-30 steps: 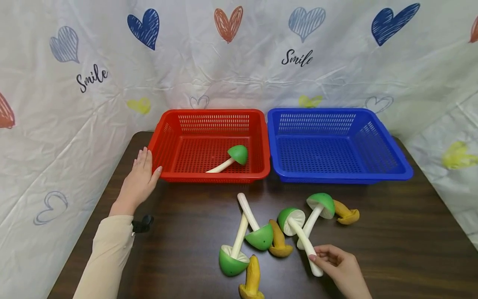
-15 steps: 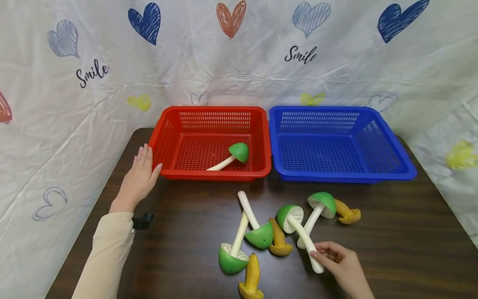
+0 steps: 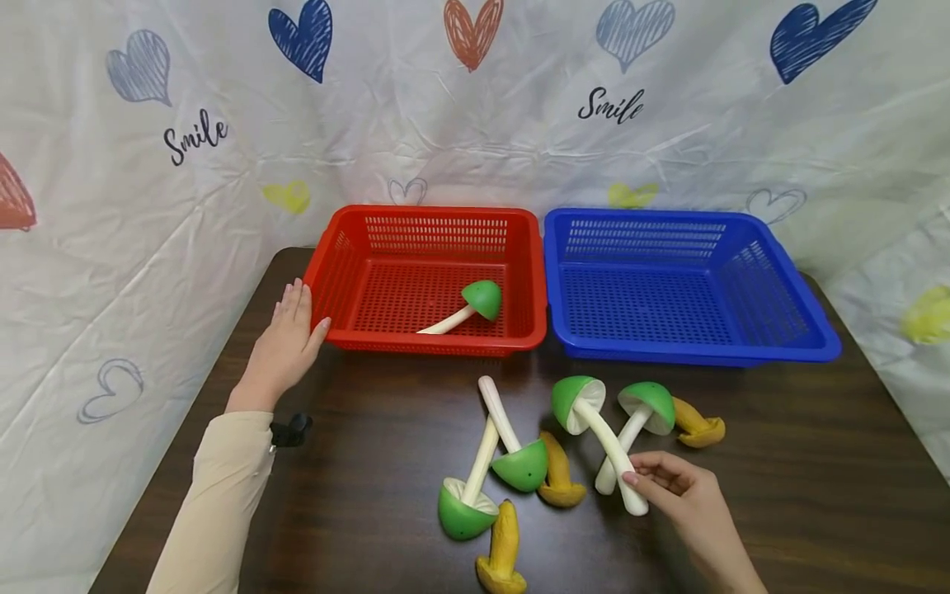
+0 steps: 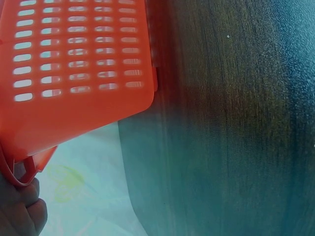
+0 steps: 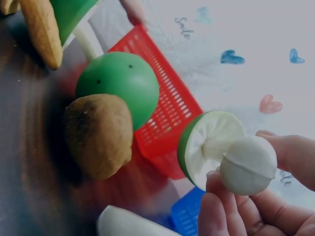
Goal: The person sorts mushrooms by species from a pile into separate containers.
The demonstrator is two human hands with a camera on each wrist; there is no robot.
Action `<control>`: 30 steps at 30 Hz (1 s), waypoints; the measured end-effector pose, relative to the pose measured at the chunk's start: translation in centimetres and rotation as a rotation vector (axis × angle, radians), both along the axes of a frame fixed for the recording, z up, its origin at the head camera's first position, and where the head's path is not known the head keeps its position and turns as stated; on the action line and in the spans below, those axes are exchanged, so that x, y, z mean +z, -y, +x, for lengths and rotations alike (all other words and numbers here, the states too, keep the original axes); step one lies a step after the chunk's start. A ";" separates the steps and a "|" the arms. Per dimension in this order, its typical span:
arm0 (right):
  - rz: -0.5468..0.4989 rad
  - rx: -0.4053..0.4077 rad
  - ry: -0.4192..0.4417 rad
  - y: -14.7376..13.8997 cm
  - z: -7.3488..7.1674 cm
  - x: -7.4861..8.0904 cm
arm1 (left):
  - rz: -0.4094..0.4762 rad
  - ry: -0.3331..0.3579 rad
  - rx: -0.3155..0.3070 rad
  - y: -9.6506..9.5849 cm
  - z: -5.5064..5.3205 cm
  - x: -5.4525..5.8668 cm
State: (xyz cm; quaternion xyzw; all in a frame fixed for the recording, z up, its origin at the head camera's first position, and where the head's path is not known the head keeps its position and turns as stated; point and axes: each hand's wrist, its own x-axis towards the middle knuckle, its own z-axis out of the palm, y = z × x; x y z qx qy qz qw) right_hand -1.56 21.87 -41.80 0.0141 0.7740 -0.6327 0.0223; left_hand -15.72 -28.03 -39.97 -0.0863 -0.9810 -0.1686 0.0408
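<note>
Between thumb and fingers, my right hand [image 3: 681, 493] pinches a toy mushroom [image 3: 603, 429] with a green cap and white stem near the stem's end. Its cap points toward the baskets, and the right wrist view shows the stem end [image 5: 248, 166] close up. Another green mushroom [image 3: 647, 406] lies just behind it, partly covered. With fingers extended, my left hand [image 3: 284, 342] touches the left rim of the red basket [image 3: 438, 342]. One green mushroom [image 3: 482, 299] lies inside that basket, its stem end hidden by the front wall.
A blue basket [image 3: 690, 346] stands right of the red one. On the dark table [image 3: 356, 503] lie two crossed green mushrooms [image 3: 463, 511] and several yellow-brown mushrooms [image 3: 505, 544]. A white cloth [image 3: 519, 107] with printed hearts hangs behind.
My right hand has lifted the green mushroom and carried it a little forward, toward the baskets. The left hand stays at the red basket's rim. The head view has shifted slightly.
</note>
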 end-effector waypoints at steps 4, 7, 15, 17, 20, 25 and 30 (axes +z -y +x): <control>-0.042 0.024 -0.023 0.2 -0.5 0.4 | -0.002 -0.007 -0.004 0.0 -0.1 0.0; -0.087 0.054 -0.054 0.6 -0.9 0.5 | -0.007 -0.005 0.002 0.1 -0.1 -0.1; -0.121 0.113 -0.090 1.4 -2.0 1.3 | 0.003 -0.018 0.003 0.1 -0.1 -0.2; -0.084 0.127 -0.078 1.7 -2.4 1.6 | 0.001 -0.019 0.007 0.1 0.0 -0.2; -0.038 0.147 -0.046 2.1 -3.1 1.9 | 0.002 -0.025 0.011 0.2 0.0 -0.1; -0.047 0.155 -0.012 2.8 -4.2 2.3 | 0.001 -0.026 0.006 0.1 0.0 0.0; -0.067 0.165 -0.014 3.5 -5.5 3.0 | -0.007 -0.021 0.012 0.0 0.0 -0.1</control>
